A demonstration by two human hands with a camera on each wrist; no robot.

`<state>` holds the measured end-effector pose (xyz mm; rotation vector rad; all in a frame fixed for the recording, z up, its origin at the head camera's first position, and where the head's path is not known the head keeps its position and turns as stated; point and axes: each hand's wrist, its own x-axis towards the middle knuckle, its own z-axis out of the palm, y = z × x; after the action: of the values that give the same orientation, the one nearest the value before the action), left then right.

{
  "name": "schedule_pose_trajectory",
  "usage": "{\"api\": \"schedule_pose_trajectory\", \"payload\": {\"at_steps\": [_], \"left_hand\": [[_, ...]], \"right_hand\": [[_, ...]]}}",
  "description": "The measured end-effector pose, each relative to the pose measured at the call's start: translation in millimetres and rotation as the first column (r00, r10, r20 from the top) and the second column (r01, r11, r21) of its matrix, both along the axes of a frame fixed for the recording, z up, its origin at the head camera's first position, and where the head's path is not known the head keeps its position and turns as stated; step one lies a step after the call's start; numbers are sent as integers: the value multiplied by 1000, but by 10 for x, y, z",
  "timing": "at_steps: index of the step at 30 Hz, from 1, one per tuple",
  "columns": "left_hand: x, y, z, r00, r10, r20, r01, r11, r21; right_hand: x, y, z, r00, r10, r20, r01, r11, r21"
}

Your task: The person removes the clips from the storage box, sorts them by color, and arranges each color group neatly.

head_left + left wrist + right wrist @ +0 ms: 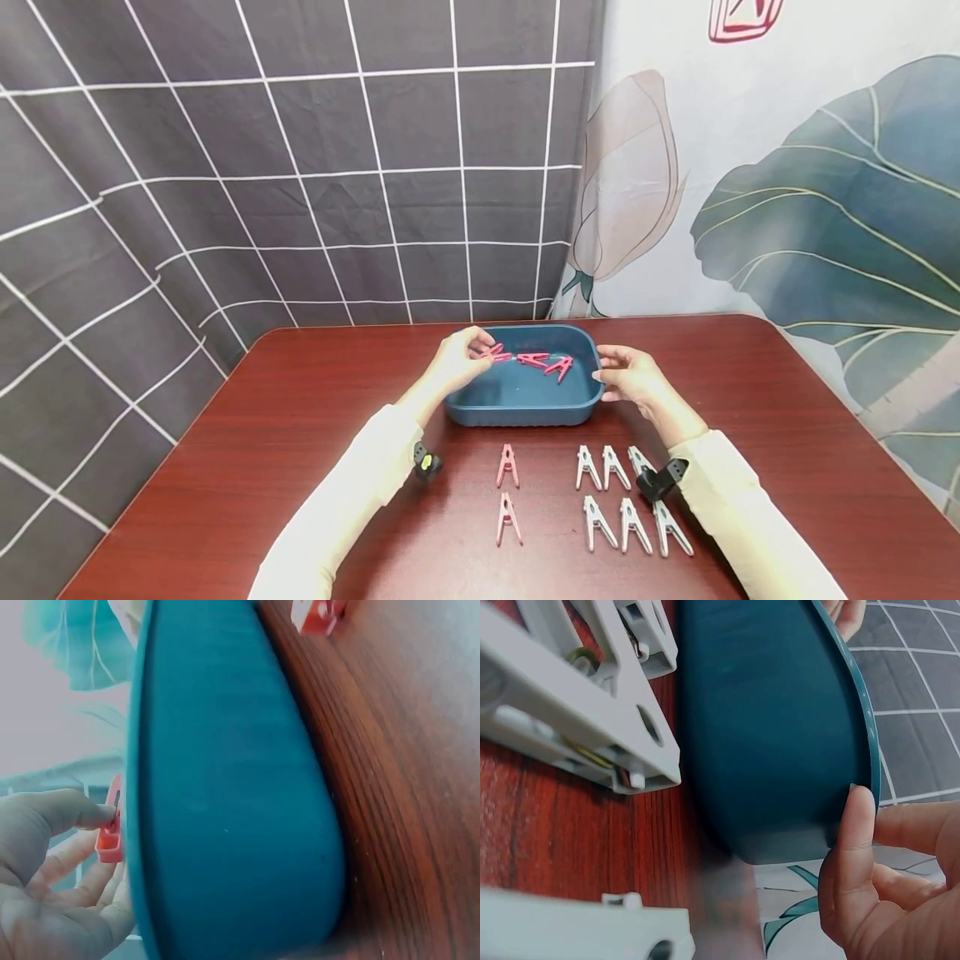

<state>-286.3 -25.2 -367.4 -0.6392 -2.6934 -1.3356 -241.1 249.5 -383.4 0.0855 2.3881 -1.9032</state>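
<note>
"As both arms stretch forward over the reddish-brown wooden table (315, 392), how do they lie?"

"Each wears a pale sleeve and angles inward, the left arm (348, 500) from the near left, the right arm (750, 508) from the near right. Either wrist carries a small black device (662, 477)."

"And the surface and room?"

"A blue rectangular basin with rounded corners (521, 415) sits toward the table's far edge. Nearer lie two red plastic clips (507, 467), one behind the other; to their right are six pale grey plastic clips (600, 523) in two rows of three, one partly hidden by the right wrist's device. Dark grey cloth with white grid lines (408, 117) hangs at the far side and left; white cloth with a large leaf print (645, 33) hangs at the right."

"What do the hands have?"

"The left hand (456, 362), fingers bent, pinches a red plastic clip (109, 844) at the basin's far left; whether that clip touches the basin, one cannot tell. Two more red clips (533, 359) lie inside, right of it. The right hand (632, 377) grips the basin's right rim, thumb against the outer wall."
</note>
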Motion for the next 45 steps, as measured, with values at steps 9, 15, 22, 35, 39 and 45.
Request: {"api": "schedule_pose_trajectory", "payload": {"at_steps": [9, 15, 22, 35, 39, 45], "left_hand": [[244, 16, 118, 988, -151, -5, 151, 982, 117], [407, -34, 132, 971, -229, 70, 213, 960, 184], [560, -42, 126, 926, -341, 163, 296, 922, 250], [835, -162, 139, 779, -550, 301, 486, 833, 264], [893, -192, 117, 756, -551, 354, 479, 833, 276], [956, -293, 42, 686, -596, 417, 503, 803, 321]], "right_hand": [[-6, 12, 28, 1000, 0, 10, 0, 1000, 19], [-14, -2, -6, 1000, 2, 16, -2, 1000, 21], [-14, 6, -37, 1000, 5, 17, -6, 1000, 24], [-15, 16, 7, 1000, 3, 15, -4, 1000, 20], [-20, 12, 3, 1000, 2, 20, -3, 1000, 16], [-17, 0, 3, 1000, 3, 20, -4, 1000, 11]]}}
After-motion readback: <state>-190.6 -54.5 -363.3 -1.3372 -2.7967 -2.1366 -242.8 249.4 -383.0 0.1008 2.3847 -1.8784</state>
